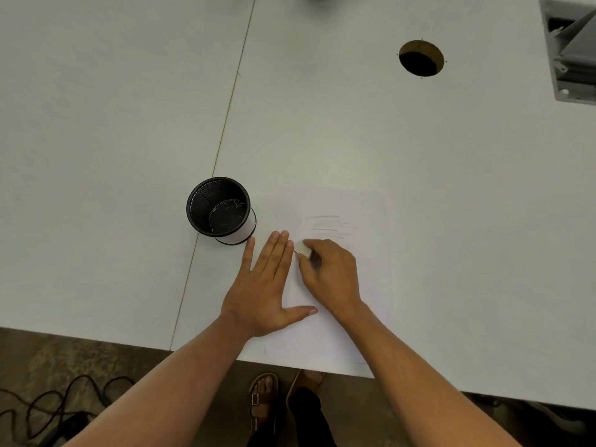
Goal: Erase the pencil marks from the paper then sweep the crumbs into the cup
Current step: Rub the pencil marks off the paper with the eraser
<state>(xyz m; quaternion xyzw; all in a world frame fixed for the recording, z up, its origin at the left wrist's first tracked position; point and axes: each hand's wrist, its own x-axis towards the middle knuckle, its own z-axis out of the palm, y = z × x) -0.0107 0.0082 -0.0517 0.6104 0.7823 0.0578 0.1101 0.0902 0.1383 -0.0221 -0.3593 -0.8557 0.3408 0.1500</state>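
Pale grey table (322,124) fills most of the head view, with a seam running from the far edge down to the near edge at about 7 o'clock. Below the table's near edge lies brown floor (48,356), where a black cable (61,401) is coiled at 8 o'clock and a sandalled foot (263,398) shows at 6 o'clock.

Sheet of white paper (364,285) lies flat near the table's near edge, just right of centre. Faint pencil marks (325,225) run as horizontal strokes across its upper half.

Left hand (267,291) rests flat on the paper's left edge, fingers straight and together pointing toward 12 o'clock, thumb spread toward 3 o'clock on the sheet. It holds nothing.

Right hand (332,272) sits on the paper just beside the left one, fingers curled round a small white eraser (303,248). The eraser's tip protrudes at the hand's 10 o'clock side, just below the pencil strokes and close beside the left fingertips. Contact with the sheet cannot be confirmed.

Black mesh cup (219,208) stands upright on the table at 10 o'clock from the hands, near the paper's upper left corner but apart from it, open mouth toward the camera.

Round cable hole (421,58) is cut in the tabletop at 1 o'clock. Grey metal fitting (571,53) sits at the right edge at 2 o'clock.
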